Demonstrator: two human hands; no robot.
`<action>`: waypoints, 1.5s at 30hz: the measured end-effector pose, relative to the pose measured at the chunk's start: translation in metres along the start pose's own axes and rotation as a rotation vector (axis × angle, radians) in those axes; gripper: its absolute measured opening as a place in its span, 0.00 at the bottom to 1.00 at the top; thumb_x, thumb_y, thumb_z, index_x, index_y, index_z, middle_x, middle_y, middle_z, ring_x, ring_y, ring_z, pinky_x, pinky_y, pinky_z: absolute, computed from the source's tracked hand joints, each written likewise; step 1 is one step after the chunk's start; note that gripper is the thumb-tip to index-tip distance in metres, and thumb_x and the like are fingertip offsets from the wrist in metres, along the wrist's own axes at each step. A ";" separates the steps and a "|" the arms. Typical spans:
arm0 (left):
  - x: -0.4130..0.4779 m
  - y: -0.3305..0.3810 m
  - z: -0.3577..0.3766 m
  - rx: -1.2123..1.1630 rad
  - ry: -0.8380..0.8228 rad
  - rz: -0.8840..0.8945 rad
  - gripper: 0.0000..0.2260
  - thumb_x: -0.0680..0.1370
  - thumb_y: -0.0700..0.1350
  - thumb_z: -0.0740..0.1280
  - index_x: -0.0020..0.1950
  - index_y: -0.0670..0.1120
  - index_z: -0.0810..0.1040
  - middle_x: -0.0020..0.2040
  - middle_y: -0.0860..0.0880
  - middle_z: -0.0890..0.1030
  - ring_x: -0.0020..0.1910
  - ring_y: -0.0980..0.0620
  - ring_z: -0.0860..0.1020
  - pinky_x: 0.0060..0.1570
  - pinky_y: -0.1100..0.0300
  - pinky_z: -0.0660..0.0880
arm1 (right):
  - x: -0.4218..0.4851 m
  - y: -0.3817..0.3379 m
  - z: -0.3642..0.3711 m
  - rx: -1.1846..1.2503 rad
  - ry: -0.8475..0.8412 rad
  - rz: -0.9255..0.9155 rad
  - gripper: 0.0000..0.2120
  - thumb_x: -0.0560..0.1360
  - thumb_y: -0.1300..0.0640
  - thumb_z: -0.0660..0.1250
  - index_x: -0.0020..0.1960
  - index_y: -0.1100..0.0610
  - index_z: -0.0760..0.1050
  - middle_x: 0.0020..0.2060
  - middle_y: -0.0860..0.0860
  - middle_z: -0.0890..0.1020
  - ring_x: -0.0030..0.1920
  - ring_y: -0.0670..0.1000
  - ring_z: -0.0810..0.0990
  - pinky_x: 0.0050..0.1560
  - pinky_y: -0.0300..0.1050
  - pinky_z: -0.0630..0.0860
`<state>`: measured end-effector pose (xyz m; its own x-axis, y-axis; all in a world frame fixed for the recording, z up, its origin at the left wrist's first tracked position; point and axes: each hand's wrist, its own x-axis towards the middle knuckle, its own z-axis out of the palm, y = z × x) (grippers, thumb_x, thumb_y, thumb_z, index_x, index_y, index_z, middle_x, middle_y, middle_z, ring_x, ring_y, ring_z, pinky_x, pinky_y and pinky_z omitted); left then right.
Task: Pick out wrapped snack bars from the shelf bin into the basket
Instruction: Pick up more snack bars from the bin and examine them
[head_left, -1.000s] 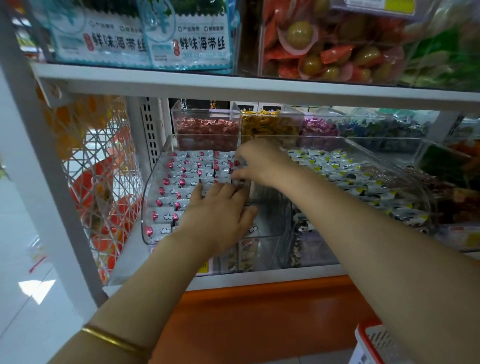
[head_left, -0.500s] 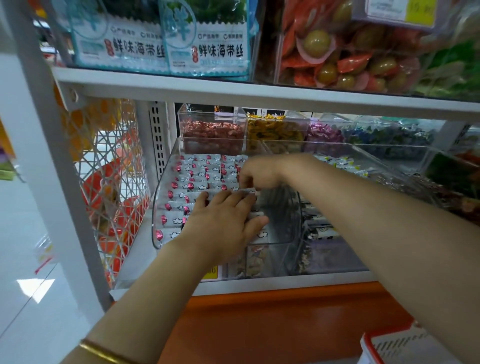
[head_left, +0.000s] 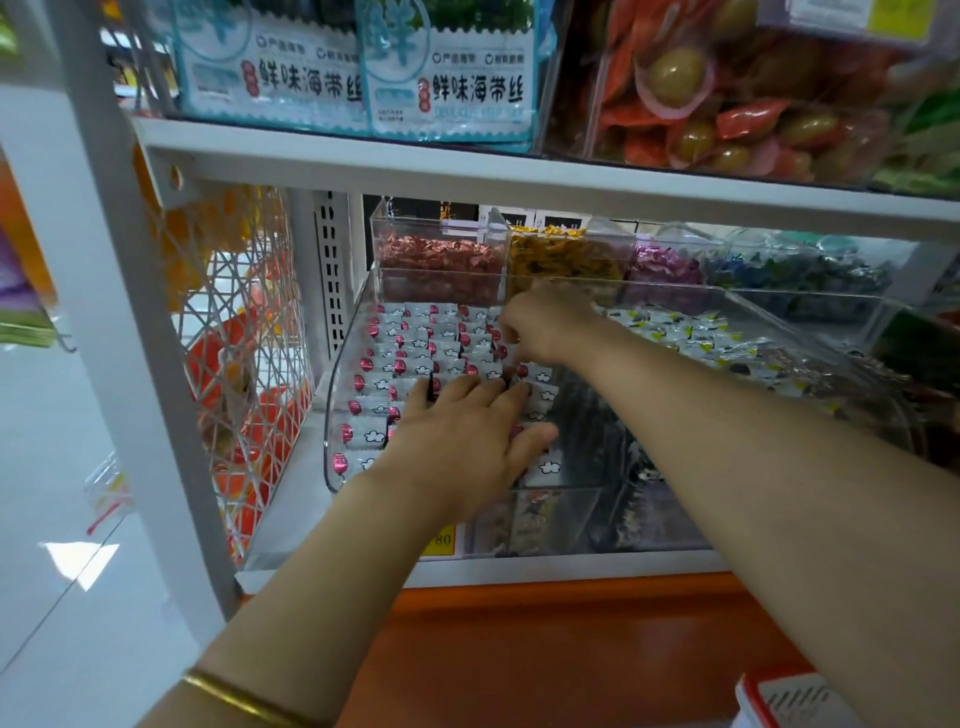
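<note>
A clear plastic shelf bin holds rows of white-wrapped snack bars printed with red dots and clouds. My left hand lies flat over the front rows, palm down, fingers spread on the wrappers. My right hand reaches in from the right, further back in the bin, with fingers curled down among the bars; whether it grips one is hidden. A corner of the white basket with a red rim shows at the bottom right.
A neighbouring clear bin to the right holds snacks in white and yellow wrappers. Smaller bins of red and yellow candies stand behind. The upper shelf hangs low above. A white wire rack stands at left.
My right hand has slid a little further back and to the right inside the bin. My left hand stays flat on the front rows. The view has moved closer to the shelf.
</note>
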<state>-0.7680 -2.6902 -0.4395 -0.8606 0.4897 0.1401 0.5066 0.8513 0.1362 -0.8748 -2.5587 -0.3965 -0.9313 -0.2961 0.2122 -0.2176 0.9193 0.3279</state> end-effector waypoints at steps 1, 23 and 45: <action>0.000 0.000 0.000 -0.002 -0.003 -0.001 0.28 0.79 0.63 0.42 0.76 0.53 0.52 0.76 0.52 0.57 0.75 0.51 0.51 0.72 0.42 0.46 | 0.000 0.000 0.000 0.003 0.004 0.000 0.03 0.75 0.58 0.67 0.49 0.55 0.77 0.48 0.52 0.80 0.54 0.55 0.75 0.49 0.48 0.69; -0.034 0.004 -0.029 -1.466 0.337 -0.361 0.12 0.81 0.42 0.59 0.60 0.37 0.74 0.39 0.48 0.83 0.40 0.54 0.83 0.42 0.63 0.80 | -0.153 -0.017 -0.030 1.864 0.565 0.529 0.02 0.76 0.65 0.64 0.45 0.62 0.73 0.38 0.56 0.81 0.32 0.49 0.82 0.33 0.38 0.79; -0.032 0.006 -0.024 -1.906 0.379 -0.470 0.08 0.78 0.38 0.62 0.40 0.39 0.76 0.27 0.49 0.80 0.27 0.58 0.79 0.30 0.69 0.76 | -0.162 -0.022 -0.022 2.457 0.457 0.587 0.07 0.74 0.72 0.62 0.49 0.67 0.77 0.35 0.57 0.84 0.36 0.51 0.84 0.35 0.37 0.79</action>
<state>-0.7365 -2.7049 -0.4196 -0.9950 0.0542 -0.0839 -0.0998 -0.5057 0.8569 -0.7129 -2.5365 -0.4179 -0.9720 0.2312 0.0415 -0.1800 -0.6197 -0.7639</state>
